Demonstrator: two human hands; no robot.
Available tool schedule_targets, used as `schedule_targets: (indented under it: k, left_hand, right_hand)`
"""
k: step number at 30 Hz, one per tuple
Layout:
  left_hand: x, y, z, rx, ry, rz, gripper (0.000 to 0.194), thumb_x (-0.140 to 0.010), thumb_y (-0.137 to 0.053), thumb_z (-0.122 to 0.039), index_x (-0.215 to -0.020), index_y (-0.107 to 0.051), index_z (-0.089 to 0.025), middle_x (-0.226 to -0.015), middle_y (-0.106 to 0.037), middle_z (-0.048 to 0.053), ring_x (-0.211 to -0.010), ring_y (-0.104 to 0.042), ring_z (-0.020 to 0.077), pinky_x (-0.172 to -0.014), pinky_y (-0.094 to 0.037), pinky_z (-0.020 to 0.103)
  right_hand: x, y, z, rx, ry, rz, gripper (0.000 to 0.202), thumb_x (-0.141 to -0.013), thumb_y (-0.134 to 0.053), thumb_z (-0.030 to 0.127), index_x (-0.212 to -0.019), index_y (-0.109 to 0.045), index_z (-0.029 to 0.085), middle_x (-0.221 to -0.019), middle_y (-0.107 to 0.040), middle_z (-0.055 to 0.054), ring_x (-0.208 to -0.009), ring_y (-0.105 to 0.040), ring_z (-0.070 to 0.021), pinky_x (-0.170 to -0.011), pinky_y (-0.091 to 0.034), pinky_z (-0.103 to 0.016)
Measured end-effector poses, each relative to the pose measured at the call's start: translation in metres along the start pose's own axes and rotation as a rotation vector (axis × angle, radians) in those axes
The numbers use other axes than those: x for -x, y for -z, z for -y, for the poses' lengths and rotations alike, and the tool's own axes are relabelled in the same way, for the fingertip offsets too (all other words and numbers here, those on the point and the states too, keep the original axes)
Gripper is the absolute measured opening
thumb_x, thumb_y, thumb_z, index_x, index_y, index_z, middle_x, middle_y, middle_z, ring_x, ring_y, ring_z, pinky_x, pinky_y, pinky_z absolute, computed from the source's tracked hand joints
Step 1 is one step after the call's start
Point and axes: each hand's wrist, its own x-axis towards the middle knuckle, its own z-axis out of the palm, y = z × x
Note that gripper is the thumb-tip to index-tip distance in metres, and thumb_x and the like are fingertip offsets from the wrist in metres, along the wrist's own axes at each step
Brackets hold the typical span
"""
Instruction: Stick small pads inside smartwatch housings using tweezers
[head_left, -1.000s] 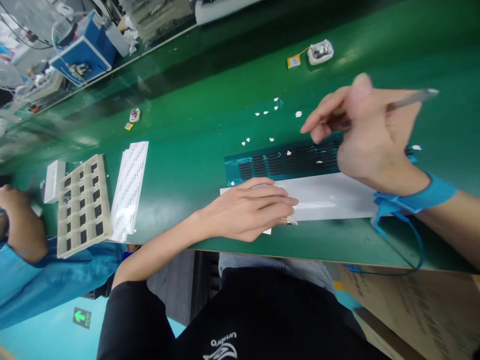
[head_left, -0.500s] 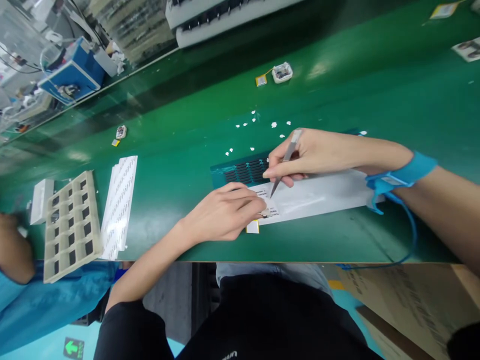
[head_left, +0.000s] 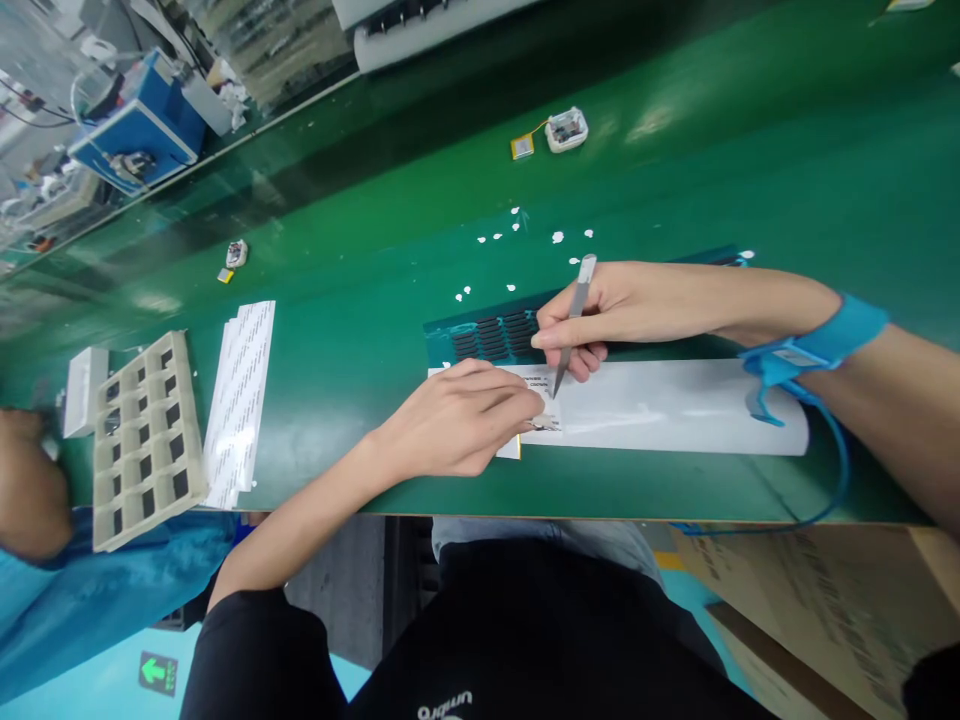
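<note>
Green bench (head_left: 337, 350): right hand (head_left: 619, 305) has lowered its metal tool (head_left: 578, 292)

Relative to one second earlier, the right hand (head_left: 622, 303) is lowered beside the left hand (head_left: 465, 418), its metal tool (head_left: 578, 300) now tip-down at the printed label (head_left: 540, 384).

One camera, on the worker's head from what I see; faces forward and down. Hands (head_left: 469, 415) close below, mid-frame. Black shirt (head_left: 487, 625) at bottom centre. Green surface (head_left: 360, 250) spans the view, back edge slanting up rightward; blue machine (head_left: 161, 125) farther off, upper left.
</note>
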Motion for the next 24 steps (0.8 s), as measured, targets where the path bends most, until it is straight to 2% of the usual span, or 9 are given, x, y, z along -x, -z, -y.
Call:
schedule_targets:
  k: [6, 9, 12, 17, 19, 21, 22, 24]
  left_hand:
    - [-0.001, 0.000, -0.003, -0.042, 0.029, -0.033, 0.032, -0.117, -0.041, -0.027, -0.107, -0.069, -0.015, -0.105, -0.084, 0.006, -0.095, -0.080, 0.0190, -0.082, -0.058, 0.031]
    - [0.000, -0.002, -0.004, -0.055, 0.040, -0.019, 0.034, -0.117, -0.039, -0.028, -0.109, -0.070, -0.016, -0.108, -0.085, 0.005, -0.097, -0.081, 0.0182, -0.079, -0.057, 0.030]
    - [0.001, -0.003, -0.005, -0.068, 0.045, -0.001, 0.035, -0.117, -0.039, -0.028, -0.109, -0.071, -0.017, -0.109, -0.085, 0.006, -0.097, -0.081, 0.0183, -0.079, -0.056, 0.031]
    - [0.001, 0.001, 0.000, -0.030, 0.042, 0.001, 0.035, -0.117, -0.043, -0.033, -0.113, -0.072, -0.015, -0.110, -0.086, 0.008, -0.094, -0.082, 0.0195, -0.078, -0.056, 0.032]
    - [0.001, 0.005, 0.001, 0.056, 0.050, 0.005, 0.035, -0.118, -0.043, -0.034, -0.117, -0.073, -0.014, -0.113, -0.086, 0.009, -0.093, -0.083, 0.0191, -0.084, -0.059, 0.033]
    - [0.001, 0.009, 0.001, 0.207, 0.102, -0.026, 0.034, -0.117, -0.046, -0.034, -0.120, -0.074, -0.014, -0.114, -0.087, 0.009, -0.095, -0.083, 0.0179, -0.092, -0.061, 0.033]
    - [0.000, 0.011, 0.000, 0.304, 0.157, -0.052, 0.033, -0.116, -0.049, -0.035, -0.121, -0.076, -0.015, -0.114, -0.087, 0.008, -0.094, -0.083, 0.0170, -0.092, -0.063, 0.032]
    - [-0.001, 0.014, -0.002, 0.534, 0.339, -0.117, 0.032, -0.113, -0.057, -0.039, -0.121, -0.078, -0.016, -0.113, -0.087, 0.008, -0.085, -0.083, 0.0140, -0.082, -0.064, 0.027]
  right_hand:
    - [0.001, -0.001, 0.005, -0.006, -0.051, 0.018, 0.056, -0.104, -0.061, 0.071, -0.088, -0.083, 0.022, -0.074, -0.072, -0.001, -0.071, -0.065, -0.0112, -0.068, -0.048, -0.030]
    - [0.002, 0.001, 0.009, -0.009, -0.054, 0.064, 0.059, -0.101, -0.063, 0.073, -0.079, -0.080, 0.021, -0.077, -0.073, -0.002, -0.071, -0.066, -0.0097, -0.066, -0.049, -0.028]
    - [0.003, 0.004, 0.007, 0.013, 0.002, 0.090, 0.059, -0.103, -0.063, 0.067, -0.070, -0.075, 0.020, -0.085, -0.076, -0.003, -0.075, -0.067, -0.0084, -0.064, -0.049, -0.024]
    - [0.003, 0.008, 0.001, -0.085, 0.027, 0.058, 0.049, -0.102, -0.068, 0.063, -0.083, -0.081, 0.019, -0.085, -0.076, -0.004, -0.073, -0.069, -0.0091, -0.064, -0.054, -0.021]
    - [0.003, 0.008, 0.002, -0.196, 0.071, -0.033, 0.050, -0.098, -0.073, 0.066, -0.084, -0.079, 0.018, -0.076, -0.074, -0.003, -0.064, -0.066, -0.0094, -0.059, -0.053, -0.022]
    - [0.002, 0.006, 0.007, -0.298, 0.145, -0.190, 0.052, -0.097, -0.074, 0.068, -0.079, -0.075, 0.019, -0.069, -0.070, -0.002, -0.058, -0.063, -0.0085, -0.055, -0.050, -0.022]
    - [0.002, 0.004, 0.010, -0.338, 0.186, -0.285, 0.053, -0.097, -0.073, 0.069, -0.078, -0.072, 0.019, -0.067, -0.069, -0.001, -0.057, -0.061, -0.0078, -0.054, -0.049, -0.022]
    - [0.001, -0.003, 0.017, -0.392, 0.249, -0.461, 0.053, -0.097, -0.074, 0.070, -0.078, -0.068, 0.021, -0.064, -0.066, 0.001, -0.056, -0.060, -0.0075, -0.052, -0.047, -0.022]
